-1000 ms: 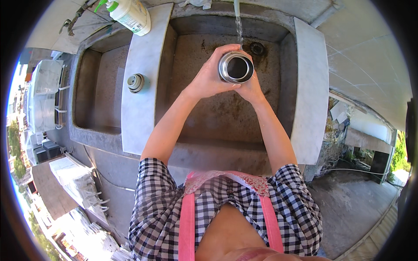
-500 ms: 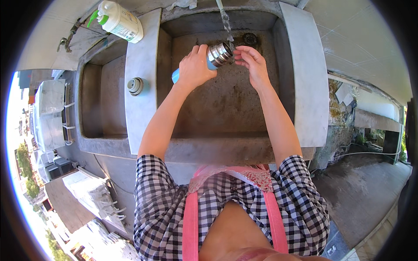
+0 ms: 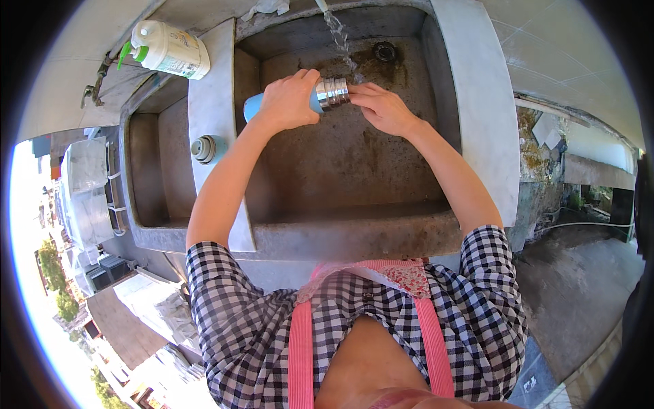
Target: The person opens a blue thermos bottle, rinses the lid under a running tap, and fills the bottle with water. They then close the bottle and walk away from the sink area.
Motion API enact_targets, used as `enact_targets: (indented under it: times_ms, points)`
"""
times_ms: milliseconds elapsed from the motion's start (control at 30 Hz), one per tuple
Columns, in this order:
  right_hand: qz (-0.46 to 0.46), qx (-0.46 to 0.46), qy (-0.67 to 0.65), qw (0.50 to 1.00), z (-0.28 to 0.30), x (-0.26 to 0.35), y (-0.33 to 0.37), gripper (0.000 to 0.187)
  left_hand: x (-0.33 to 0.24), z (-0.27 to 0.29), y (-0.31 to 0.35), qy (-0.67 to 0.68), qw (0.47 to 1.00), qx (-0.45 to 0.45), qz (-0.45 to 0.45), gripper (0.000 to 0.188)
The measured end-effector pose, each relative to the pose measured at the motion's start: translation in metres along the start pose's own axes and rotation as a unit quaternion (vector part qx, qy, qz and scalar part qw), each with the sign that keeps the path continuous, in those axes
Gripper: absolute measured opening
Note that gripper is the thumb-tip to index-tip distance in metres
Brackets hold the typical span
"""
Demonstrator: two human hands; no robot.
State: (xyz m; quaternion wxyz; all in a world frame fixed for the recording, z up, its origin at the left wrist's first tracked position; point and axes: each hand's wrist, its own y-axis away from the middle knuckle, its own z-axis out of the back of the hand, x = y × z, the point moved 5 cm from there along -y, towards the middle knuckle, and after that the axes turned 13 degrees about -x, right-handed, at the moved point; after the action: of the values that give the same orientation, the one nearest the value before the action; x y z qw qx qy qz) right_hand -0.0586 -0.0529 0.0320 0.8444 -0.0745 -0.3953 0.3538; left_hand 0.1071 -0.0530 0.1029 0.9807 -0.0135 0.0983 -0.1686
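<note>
My left hand (image 3: pixel 289 102) is wrapped round a light blue flask (image 3: pixel 253 107) with a shiny steel neck, held tilted on its side over the sink. The flask's mouth faces right. There my right hand (image 3: pixel 387 111) presses its fingers together against the steel rim; whether a fingertip goes inside cannot be made out. A stream of water (image 3: pixel 340 42) falls from the tap just beyond the mouth and the right fingers. On the pale slab left of the sink stands the flask's blue-green lid (image 3: pixel 208 149), with a grey stopper showing at its end.
The stone sink (image 3: pixel 327 236) has a round drain (image 3: pixel 385 52) at its far side. A white pump bottle (image 3: pixel 170 51) with a green nozzle stands far left, near a wall tap (image 3: pixel 91 95). A second basin (image 3: pixel 145 170) lies left; another pale slab (image 3: pixel 480 123) borders the right.
Both hands have moved left with the flask, which is now tilted nearer to level. My right fingers have closed in against its rim. The view has shifted slightly.
</note>
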Motion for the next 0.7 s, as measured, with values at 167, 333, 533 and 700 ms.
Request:
enact_targets:
  times_ms: [167, 333, 533, 700]
  points:
    - [0.300, -0.055, 0.148, 0.941, 0.017, -0.007, -0.025, 0.032, 0.001, 0.034, -0.022, 0.081, 0.969, 0.228, 0.059, 0.062]
    - [-0.116, 0.069, -0.137, 0.981, -0.024, 0.005, -0.024, 0.032, 0.001, 0.054, -0.037, -0.099, 0.974, 0.201, 0.022, 0.063]
    - [-0.348, 0.006, -0.738, 0.577, -0.025, 0.014, -0.005, 0.011, -0.014, 0.019, -0.023, -0.243, 0.955, -0.022, -0.171, 0.068]
    - [-0.372, -0.128, -0.775, 0.495, -0.014, 0.012, -0.018, 0.012, -0.018, 0.013, -0.010, -0.288, 0.892, -0.206, -0.282, 0.078]
